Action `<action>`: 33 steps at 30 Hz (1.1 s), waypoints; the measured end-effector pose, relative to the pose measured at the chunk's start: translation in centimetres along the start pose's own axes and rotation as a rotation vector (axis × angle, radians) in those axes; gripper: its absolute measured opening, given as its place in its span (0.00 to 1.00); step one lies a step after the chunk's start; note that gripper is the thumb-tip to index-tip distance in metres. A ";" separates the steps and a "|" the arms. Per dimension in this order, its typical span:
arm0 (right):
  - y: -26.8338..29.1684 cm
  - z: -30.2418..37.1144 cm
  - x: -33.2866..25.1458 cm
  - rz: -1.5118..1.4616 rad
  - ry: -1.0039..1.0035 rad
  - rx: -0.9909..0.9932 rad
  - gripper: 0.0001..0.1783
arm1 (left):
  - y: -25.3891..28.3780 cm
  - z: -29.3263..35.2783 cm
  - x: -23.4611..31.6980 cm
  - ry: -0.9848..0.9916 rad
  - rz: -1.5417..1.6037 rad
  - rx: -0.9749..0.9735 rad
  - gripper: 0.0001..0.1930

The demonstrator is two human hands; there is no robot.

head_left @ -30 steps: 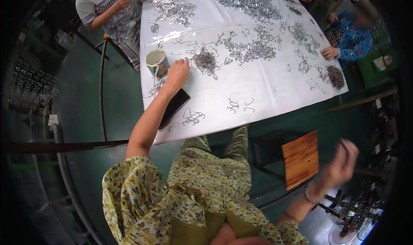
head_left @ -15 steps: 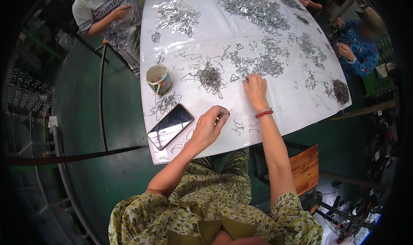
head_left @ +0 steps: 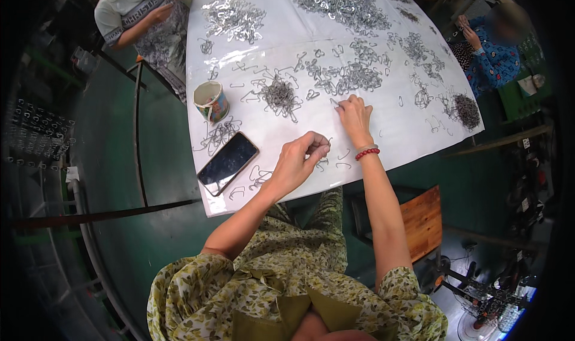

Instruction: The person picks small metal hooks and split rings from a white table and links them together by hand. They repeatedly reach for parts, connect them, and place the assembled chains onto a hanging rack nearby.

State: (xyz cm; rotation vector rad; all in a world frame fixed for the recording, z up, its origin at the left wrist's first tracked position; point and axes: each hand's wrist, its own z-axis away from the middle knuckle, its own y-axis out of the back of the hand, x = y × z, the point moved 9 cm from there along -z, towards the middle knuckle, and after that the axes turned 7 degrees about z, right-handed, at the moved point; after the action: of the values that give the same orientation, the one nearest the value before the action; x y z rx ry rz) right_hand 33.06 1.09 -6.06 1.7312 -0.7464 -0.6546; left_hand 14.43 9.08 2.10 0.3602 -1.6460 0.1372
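My left hand (head_left: 302, 159) hovers over the near edge of the white table (head_left: 281, 23), fingers pinched on a small bent wire hook (head_left: 324, 152). My right hand (head_left: 353, 114), with a red bead bracelet on its wrist, reaches further out, fingertips pressed on a loose wire piece (head_left: 333, 103) below a pile of metal hooks (head_left: 353, 77). A dense tangle of wire hooks (head_left: 279, 95) lies to the left of that hand. Loose hooks (head_left: 259, 175) are scattered near my left hand.
A black phone (head_left: 227, 162) lies at the table's near left, a paper cup (head_left: 211, 101) behind it. Other people sit at the far left (head_left: 144, 17) and far right (head_left: 494, 47), sorting heaps of hooks (head_left: 341, 2). A wooden stool (head_left: 422, 221) stands to my right.
My right hand came up from beside the stool onto the table and now rests by the middle pile. My left hand moved from the cup area back to the near edge and pinched a hook.
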 end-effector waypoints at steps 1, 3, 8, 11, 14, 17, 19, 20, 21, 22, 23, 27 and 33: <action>-0.1 -0.3 -0.2 0.055 0.032 -0.035 0.05 | -0.2 0.1 0.3 -0.016 -0.015 -0.010 0.07; 0.5 0.1 -1.4 0.145 0.069 -0.050 0.03 | 0.2 0.4 0.7 -0.014 -0.036 -0.011 0.07; 0.4 -0.5 -2.6 0.278 0.130 -0.070 0.04 | 1.0 0.9 0.2 0.019 -0.009 0.001 0.08; 0.2 -0.7 -1.7 0.192 0.073 -0.062 0.06 | 1.2 1.2 0.6 0.026 0.027 0.011 0.08; 0.5 0.5 -0.5 0.031 -0.049 -0.053 0.07 | 1.5 1.2 0.4 0.037 0.102 0.005 0.08; 1.2 1.3 -0.7 -0.003 -0.067 -0.008 0.07 | 1.7 1.2 -0.7 0.081 0.164 0.005 0.08; 0.6 1.0 -1.1 0.044 -0.021 0.014 0.09 | 1.6 1.4 -1.0 0.091 0.215 0.013 0.08; 0.5 0.8 -1.2 0.067 -0.001 0.027 0.08 | 1.6 1.5 -0.8 0.085 0.207 0.013 0.08; 0.4 0.7 -1.3 0.090 0.019 0.040 0.08 | 1.5 1.7 -0.5 0.079 0.199 0.013 0.08; 0.4 0.5 -1.3 0.114 0.039 0.054 0.07 | 1.5 1.7 -0.3 0.074 0.191 0.014 0.08; 0.2 0.3 -1.3 0.125 0.040 0.046 0.07 | 1.7 1.8 -0.2 0.072 0.187 0.016 0.08; 1.1 0.1 -1.7 0.095 -0.006 0.019 0.07 | 2.6 1.7 -0.2 0.047 0.222 0.055 0.07; 3.1 6.1 -1.9 -0.918 -0.295 -0.089 0.08 | 2.7 1.5 -0.9 0.048 0.346 0.088 0.08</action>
State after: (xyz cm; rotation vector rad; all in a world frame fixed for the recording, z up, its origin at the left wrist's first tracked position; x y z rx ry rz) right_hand 26.78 -1.91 -4.57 1.8733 -0.0566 -1.5582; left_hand 12.26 11.31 1.41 0.1339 -1.6465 0.4757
